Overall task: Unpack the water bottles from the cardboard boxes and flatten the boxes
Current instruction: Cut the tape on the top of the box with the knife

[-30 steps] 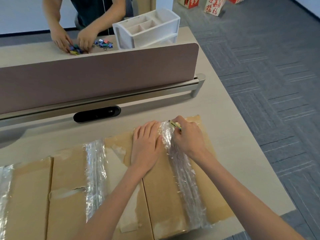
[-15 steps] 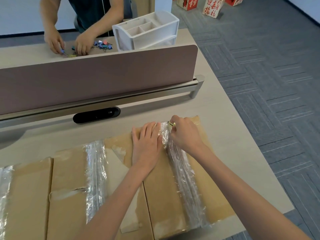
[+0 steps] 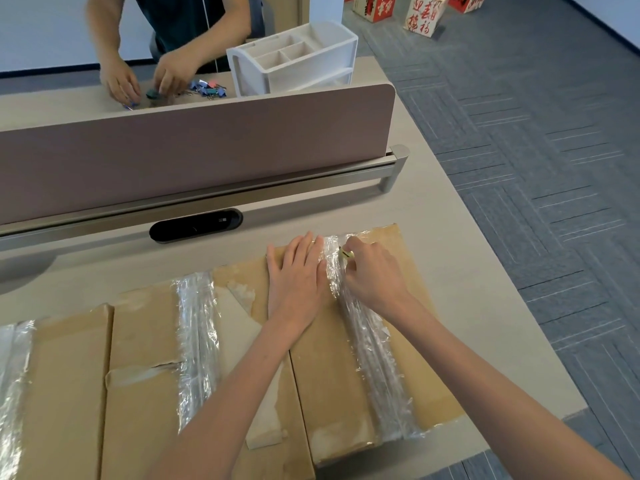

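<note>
— Hands: left hand (image 3: 298, 282) is being pressed flat on the cardboard box (image 3: 332, 375) on the desk (image 3: 485, 306); a small tool (image 3: 346, 253) is being pinched by the right hand (image 3: 374, 278).
— Seemingly the tape (image 3: 367, 337) is being slit; a steady draw along it is being called for.

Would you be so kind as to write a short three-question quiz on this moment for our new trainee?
1. True or false: the left hand lies flat on the cardboard box.
2. What is in the grip of the right hand? A: a water bottle. B: a small yellowish tool. C: nothing.
3. Fill in: the tool is at the far end of a strip of clear ___ running along the box top.

Key: 1 true; 2 B; 3 tape.
</note>
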